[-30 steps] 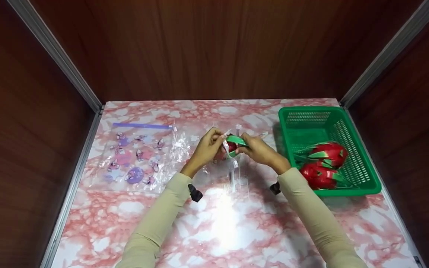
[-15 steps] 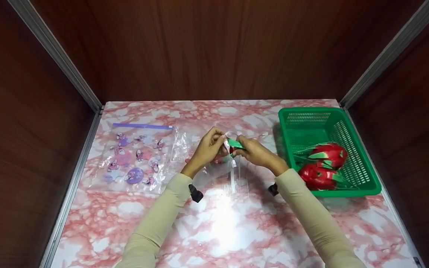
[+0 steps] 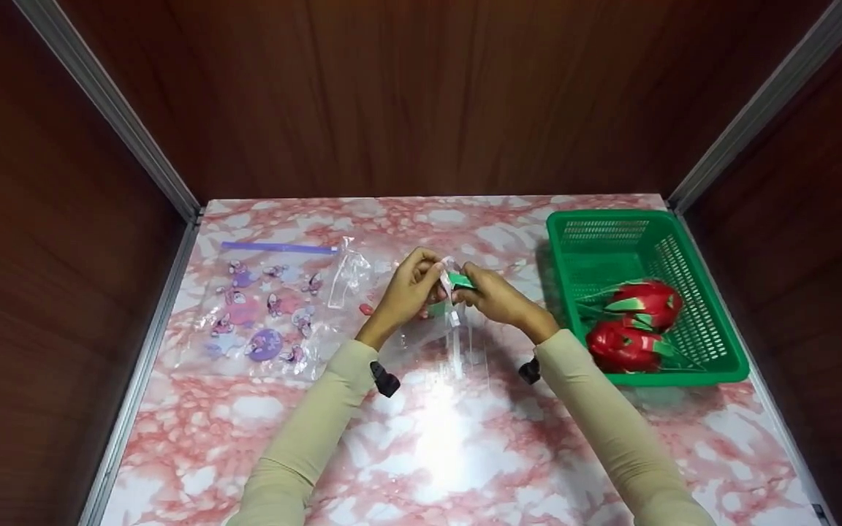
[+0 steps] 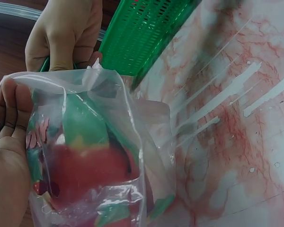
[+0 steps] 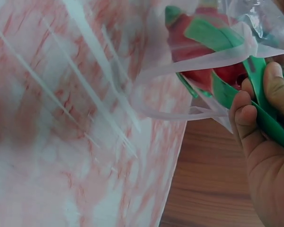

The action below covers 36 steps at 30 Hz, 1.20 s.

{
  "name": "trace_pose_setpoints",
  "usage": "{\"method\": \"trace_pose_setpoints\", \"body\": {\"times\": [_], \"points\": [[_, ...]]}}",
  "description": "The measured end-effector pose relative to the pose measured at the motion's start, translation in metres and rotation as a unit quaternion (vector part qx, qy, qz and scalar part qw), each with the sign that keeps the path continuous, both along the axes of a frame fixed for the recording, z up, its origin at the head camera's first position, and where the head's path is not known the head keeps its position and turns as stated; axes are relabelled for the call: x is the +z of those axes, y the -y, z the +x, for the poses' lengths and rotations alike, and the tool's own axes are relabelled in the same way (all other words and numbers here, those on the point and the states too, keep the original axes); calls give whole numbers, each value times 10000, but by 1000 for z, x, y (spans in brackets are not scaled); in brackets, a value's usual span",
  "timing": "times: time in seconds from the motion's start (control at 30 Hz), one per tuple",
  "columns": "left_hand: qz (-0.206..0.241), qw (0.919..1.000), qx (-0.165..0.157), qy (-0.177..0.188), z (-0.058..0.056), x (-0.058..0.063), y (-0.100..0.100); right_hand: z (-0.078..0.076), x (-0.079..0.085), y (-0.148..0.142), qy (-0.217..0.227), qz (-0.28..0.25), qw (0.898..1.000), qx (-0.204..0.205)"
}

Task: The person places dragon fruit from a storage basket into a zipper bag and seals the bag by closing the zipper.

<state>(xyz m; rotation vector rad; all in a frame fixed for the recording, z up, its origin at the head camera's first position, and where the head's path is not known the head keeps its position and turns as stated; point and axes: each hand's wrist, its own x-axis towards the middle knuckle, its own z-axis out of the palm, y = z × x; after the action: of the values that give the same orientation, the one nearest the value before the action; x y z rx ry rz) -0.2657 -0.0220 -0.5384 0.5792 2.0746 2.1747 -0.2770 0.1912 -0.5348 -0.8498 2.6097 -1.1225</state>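
Between the hands, a clear plastic bag holds a red dragon fruit with green leaf-like scales, seen through the film in both wrist views. My left hand grips the bag's edge near its mouth. My right hand pinches the fruit's long green tips, which stick out of the opening in the right wrist view. Most of the fruit's body lies inside the bag. From the head view, the hands hide much of it. Two more dragon fruits, one upper and one lower, lie in the green basket.
The perforated basket stands at the right of the red-and-white marbled table. On the left lies a flat clear bag with cartoon prints and a purple zip strip. Dark wooden panels enclose the back and both sides.
My right hand has shifted slightly left towards the left hand, and the green tips have gone further into the bag's mouth. The left hand has stayed nearly still. The bag's far end has shifted.
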Motion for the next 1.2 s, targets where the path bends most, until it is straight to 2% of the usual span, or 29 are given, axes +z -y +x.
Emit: {"method": "trace_pose_setpoints", "body": {"times": [0.2, 0.5, 0.73, 0.83, 1.03, 1.2], "points": [[62, 10000, 43, 9, -1, 2, 0, 0, 0, 4, 398, -383, 9981, -264], [6, 9996, 277, 52, 0, 8, 0, 6, 1, 13, 742, -918, 9903, -736], [-154, 9992, 264, -263, -1, 6, 0, 5, -1, 14, 987, -1167, 9832, -1002], [-242, 9986, 256, -404, -2, 3, 1, 4, -2, 11, 1194, -1439, 9751, -1189], [-211, 9988, 253, -374, -2, 1, 1, -2, -4, 7, 1532, -2237, 9504, -1523], [-274, 9987, 303, -309, -3, 3, -1, -5, -6, 6, 1700, -2468, 9403, -1615]]}}
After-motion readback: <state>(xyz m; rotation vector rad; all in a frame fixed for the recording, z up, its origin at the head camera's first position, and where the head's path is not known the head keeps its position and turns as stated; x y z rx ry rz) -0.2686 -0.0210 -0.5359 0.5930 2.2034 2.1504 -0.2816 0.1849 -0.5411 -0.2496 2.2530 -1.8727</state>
